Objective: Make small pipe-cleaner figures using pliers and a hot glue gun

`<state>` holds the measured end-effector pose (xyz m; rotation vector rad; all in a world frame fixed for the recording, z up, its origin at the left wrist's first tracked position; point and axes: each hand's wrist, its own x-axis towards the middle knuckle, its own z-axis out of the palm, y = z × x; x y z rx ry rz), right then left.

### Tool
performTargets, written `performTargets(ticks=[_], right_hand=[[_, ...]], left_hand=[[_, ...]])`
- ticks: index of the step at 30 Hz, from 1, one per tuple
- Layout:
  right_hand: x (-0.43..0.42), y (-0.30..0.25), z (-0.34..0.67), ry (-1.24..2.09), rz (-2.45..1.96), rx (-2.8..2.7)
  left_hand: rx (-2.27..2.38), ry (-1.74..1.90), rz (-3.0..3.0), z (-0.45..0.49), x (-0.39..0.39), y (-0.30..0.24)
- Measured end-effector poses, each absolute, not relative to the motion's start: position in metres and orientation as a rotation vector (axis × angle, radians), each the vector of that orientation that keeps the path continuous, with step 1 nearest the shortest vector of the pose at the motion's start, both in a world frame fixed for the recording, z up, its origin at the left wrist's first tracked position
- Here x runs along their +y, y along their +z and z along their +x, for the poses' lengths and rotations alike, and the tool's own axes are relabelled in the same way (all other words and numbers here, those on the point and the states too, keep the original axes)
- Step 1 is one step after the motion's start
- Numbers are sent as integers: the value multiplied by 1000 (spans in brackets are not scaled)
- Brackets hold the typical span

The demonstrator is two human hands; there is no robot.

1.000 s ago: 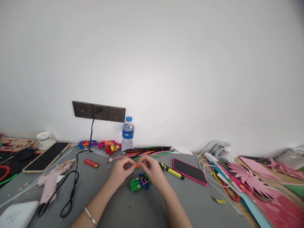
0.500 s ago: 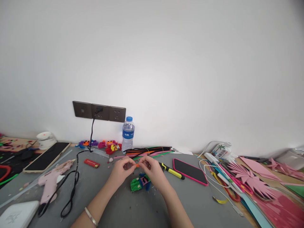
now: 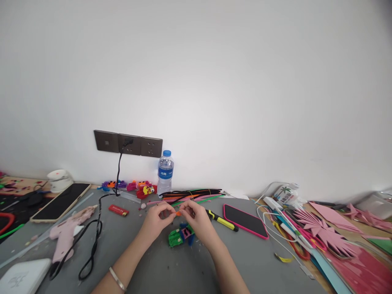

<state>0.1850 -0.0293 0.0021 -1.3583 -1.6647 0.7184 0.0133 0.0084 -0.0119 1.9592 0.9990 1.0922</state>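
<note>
Between my fingertips is a small orange piece (image 3: 178, 213), too small to name more exactly. My left hand (image 3: 157, 218) pinches it from the left, thumb and forefinger together. From the other side my right hand (image 3: 195, 218) pinches it too, partly covering what lies behind. Just below the hands, a green fuzzy figure (image 3: 176, 238) with a pink and blue part lies on the grey tabletop (image 3: 171, 273). Behind my hands runs a bundle of pipe cleaners (image 3: 196, 193), black, orange, pink and green.
A pink glue gun (image 3: 64, 234) with a black cord lies left, near a red lighter (image 3: 119, 210). A water bottle (image 3: 165, 173) stands by the wall. Right are a yellow-black cutter (image 3: 225, 222), a pink-edged phone (image 3: 245, 221), white cables and pink paper (image 3: 326, 230).
</note>
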Motion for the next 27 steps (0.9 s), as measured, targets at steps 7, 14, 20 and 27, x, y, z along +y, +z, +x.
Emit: performTargets(ticks=[7, 14, 20, 27], right_hand=[[-30, 4, 183, 726, -1356, -1683], [-28, -1, 187, 747, -1303, -1618], [-29, 1, 188, 744, -1285, -1650], [-31, 3, 189, 724, -1296, -1695]], left_hand=[[1004, 1102, 1968, 12, 9, -15], [1023, 1088, 1972, 12, 8, -12], [1004, 1118, 1991, 12, 8, -12], [995, 1127, 2046, 13, 8, -13]])
